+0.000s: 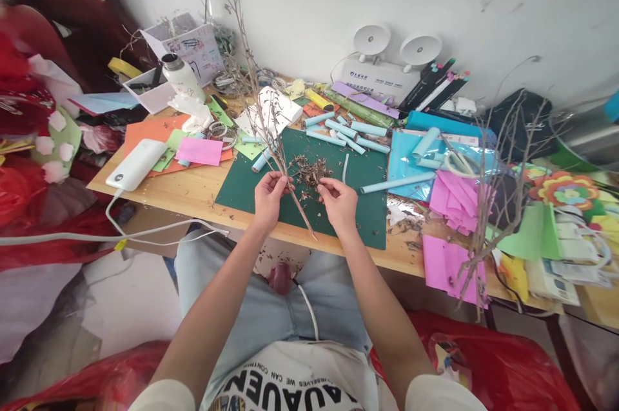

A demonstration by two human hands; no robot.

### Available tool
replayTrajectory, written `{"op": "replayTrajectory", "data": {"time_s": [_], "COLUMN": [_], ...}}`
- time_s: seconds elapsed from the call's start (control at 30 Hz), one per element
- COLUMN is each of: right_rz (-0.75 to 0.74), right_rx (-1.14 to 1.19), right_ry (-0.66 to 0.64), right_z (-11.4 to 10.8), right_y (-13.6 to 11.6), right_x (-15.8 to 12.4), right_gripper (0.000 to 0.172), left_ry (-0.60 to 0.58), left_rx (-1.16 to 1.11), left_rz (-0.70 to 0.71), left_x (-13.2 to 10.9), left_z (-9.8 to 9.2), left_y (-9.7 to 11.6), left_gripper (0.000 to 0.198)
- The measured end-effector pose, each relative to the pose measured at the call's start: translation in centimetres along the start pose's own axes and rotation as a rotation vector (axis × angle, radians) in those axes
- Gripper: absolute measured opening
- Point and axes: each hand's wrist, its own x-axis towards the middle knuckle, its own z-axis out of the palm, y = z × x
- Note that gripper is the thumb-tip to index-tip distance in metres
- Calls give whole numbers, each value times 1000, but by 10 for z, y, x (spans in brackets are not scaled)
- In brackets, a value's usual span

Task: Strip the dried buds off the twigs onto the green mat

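My left hand (269, 202) is closed around the lower stem of a long dry branch (264, 117). The branch leans up and away from me, its thin twigs reaching in front of the wall, and its cut end points down toward the desk edge. My right hand (339, 203) has thumb and fingers pinched together beside a heap of dry brown leaves (312, 172); whatever is between the fingertips is too small to make out. Both hands are over a dark green cutting mat (333, 143) strewn with leaf bits.
Rolled light-blue paper tubes (355, 133) lie behind the mat. A white power bank (136, 164) with a cable is at left, near a white bottle (182, 75). More bare branches (503, 204) lean at right by pink paper (454, 201). A twin-lamp emergency light (382, 75) stands against the wall.
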Motion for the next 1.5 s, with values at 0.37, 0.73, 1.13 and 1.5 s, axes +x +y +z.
{"op": "replayTrajectory", "data": {"time_s": [0.37, 0.73, 1.13, 1.5], "right_rz": [-124, -135, -104, -165], "right_rx": [-211, -155, -168, -210], "right_ry": [45, -311, -243, -96], "right_z": [-1, -8, -8, 14], "right_y": [-2, -20, -15, -45], "right_x": [4, -31, -41, 12], "right_gripper": [29, 27, 26, 19], "left_ry": [-38, -63, -61, -111], "left_rx": [66, 101, 65, 99], "left_rz": [16, 14, 23, 17], "left_x": [0, -4, -2, -4], "left_z": [1, 3, 1, 1], "left_y": [1, 6, 3, 5], "left_gripper": [20, 20, 23, 28]}}
